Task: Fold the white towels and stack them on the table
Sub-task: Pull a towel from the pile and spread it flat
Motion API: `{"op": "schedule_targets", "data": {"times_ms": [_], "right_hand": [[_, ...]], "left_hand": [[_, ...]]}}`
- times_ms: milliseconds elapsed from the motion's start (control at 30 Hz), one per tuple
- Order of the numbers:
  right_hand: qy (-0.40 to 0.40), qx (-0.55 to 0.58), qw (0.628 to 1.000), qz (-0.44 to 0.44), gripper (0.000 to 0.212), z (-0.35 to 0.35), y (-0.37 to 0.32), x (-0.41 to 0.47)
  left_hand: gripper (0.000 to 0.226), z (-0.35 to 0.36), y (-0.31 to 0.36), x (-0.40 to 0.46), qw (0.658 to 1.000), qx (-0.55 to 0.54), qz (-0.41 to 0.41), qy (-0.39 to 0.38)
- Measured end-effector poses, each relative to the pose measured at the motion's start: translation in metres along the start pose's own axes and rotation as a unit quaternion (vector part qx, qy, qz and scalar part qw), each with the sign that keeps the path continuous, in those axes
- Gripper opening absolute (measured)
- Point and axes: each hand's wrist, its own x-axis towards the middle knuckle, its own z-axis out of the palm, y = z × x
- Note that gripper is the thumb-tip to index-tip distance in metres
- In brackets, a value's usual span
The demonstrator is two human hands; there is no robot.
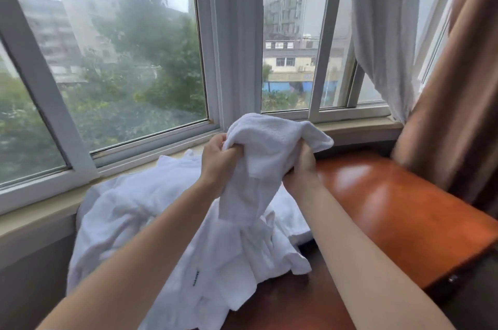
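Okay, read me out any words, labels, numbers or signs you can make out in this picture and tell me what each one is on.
None can be read.
Small dark tag on the white towel pile: printed marks, too small and blurred to read.
Pale panel above the blue shopfront outside the window: too far and blurred to tell whether it carries text.
The lifted white towel gripped by the left hand and right hand: no lettering visible.

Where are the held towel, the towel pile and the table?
held towel (272, 138), head view, upper bunched part.
towel pile (129, 211), head view, left heap.
table (390, 203), head view, bare glossy top.
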Motion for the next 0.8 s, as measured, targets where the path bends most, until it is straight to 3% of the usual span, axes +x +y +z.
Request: {"op": "schedule_targets", "data": {"times_ms": [233,433,633,700,800], "right_hand": [[0.044,-0.006,0.998,0.048,0.023,-0.076,-0.056,0.051],[0.046,0.007,0.997,0.065,0.028,-0.135,-0.070,0.073],[0.169,-0.067,0.983,0.021,0.027,-0.189,-0.085,0.087],[0.178,-0.072,0.981,0.021,0.032,-0.207,-0.092,0.089],[0.201,-0.090,0.974,0.043,0.035,-0.238,-0.104,0.092]], "left_hand": [[0.020,0.104,-0.015,0.011,0.999,-0.005,-0.047,-0.010],[0.035,0.161,-0.040,0.025,0.995,0.017,-0.080,-0.051],[0.044,0.217,-0.071,0.044,0.986,0.003,-0.092,-0.137],[0.038,0.237,-0.084,0.047,0.982,0.004,-0.103,-0.159],[0.009,0.268,-0.101,0.042,0.977,0.020,-0.110,-0.181]]}}
